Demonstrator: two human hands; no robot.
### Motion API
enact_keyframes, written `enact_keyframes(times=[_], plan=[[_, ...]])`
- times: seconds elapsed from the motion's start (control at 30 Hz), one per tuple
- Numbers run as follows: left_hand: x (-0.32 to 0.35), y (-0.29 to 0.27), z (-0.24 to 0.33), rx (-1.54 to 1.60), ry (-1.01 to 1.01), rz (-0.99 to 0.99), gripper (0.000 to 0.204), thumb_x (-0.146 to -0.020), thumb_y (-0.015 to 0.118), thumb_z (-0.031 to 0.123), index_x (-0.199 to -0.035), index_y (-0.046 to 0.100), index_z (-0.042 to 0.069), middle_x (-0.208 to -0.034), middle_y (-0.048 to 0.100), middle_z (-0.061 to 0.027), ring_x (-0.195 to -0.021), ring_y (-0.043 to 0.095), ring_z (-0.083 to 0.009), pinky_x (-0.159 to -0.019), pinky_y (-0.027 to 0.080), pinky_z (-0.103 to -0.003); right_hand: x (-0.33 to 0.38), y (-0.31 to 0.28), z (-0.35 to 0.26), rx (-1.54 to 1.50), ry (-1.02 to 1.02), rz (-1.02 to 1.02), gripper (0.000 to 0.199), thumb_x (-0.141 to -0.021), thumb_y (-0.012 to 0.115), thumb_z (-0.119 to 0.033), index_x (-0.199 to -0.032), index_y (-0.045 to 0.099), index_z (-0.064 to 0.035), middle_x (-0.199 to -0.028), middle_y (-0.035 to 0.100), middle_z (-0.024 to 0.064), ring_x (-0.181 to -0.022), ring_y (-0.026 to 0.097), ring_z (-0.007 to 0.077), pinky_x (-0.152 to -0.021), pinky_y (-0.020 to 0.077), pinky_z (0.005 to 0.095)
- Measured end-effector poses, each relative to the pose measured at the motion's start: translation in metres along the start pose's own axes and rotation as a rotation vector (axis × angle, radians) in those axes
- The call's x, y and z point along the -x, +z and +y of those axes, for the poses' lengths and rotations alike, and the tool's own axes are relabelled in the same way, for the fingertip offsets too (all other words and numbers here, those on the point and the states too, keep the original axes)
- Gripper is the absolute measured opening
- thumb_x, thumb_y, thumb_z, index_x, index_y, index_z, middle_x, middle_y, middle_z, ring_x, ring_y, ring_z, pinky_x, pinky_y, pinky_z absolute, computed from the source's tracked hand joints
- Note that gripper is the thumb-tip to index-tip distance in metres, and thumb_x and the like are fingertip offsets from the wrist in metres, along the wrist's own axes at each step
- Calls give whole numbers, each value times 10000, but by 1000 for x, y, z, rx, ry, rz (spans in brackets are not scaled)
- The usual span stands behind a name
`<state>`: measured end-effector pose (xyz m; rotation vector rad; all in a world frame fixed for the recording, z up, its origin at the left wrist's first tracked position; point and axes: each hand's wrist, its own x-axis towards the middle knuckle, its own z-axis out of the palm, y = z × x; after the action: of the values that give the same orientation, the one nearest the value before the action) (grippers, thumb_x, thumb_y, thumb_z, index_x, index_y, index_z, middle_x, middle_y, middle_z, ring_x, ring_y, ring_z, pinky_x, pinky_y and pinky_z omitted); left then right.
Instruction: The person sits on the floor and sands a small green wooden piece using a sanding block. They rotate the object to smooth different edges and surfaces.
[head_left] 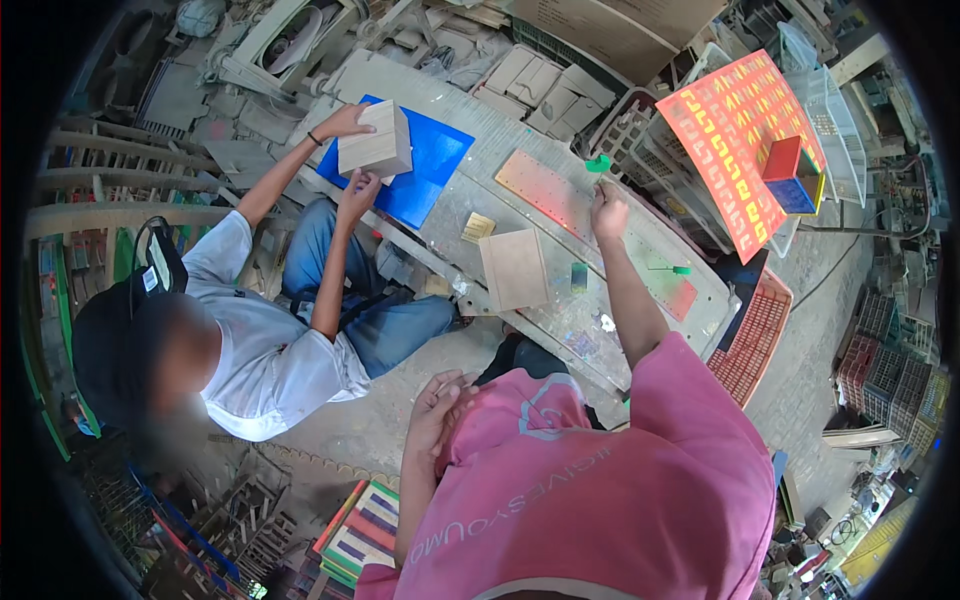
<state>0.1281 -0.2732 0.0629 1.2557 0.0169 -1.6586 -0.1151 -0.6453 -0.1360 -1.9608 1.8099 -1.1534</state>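
Observation:
My right hand (609, 210) reaches over the workbench (455, 110), its fingers closed. Just past its fingertips is a small bright green piece (598, 163); whether the hand touches it is unclear. Beside that hand lies a long perforated board (545, 192), reddish and pale. My left hand (440, 405) is drawn back by my pink shirt, fingers curled in; anything within them is hidden. Between me and the bench's middle lies a flat square wooden panel (515, 270). Near it are a small dark green block (579, 278) and a small light wooden piece (478, 227).
A co-worker at left holds a wooden box (375, 145) over a blue sheet (430, 180). A thin green-ended tool (680, 270) lies on the bench's right. Beyond are an orange-red sheet (735, 150) bearing a coloured box (795, 175), and a red crate (755, 330).

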Motion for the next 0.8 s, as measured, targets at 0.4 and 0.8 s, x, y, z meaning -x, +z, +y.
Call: enact_keyframes(times=[0.4,0.8], plan=[[-49,114,62,-501,462,-311,577,-816,648,-38,-1347,433,30,-1314,504,-113,-1142,530,-170,-904,493,-290,102,-230,-157,-510,-151,-830,128,-771,520,81,-865,598,39,-765,583,157,-737,584,315,-650,458,379],[-38,92,33,-481,152,-457,328,-823,683,-16,-1128,562,-5,-998,668,-98,-842,642,-124,-762,541,-261,100,-279,-193,-372,-207,-910,72,-780,626,-3,-841,653,25,-785,637,155,-735,600,322,-644,478,384]])
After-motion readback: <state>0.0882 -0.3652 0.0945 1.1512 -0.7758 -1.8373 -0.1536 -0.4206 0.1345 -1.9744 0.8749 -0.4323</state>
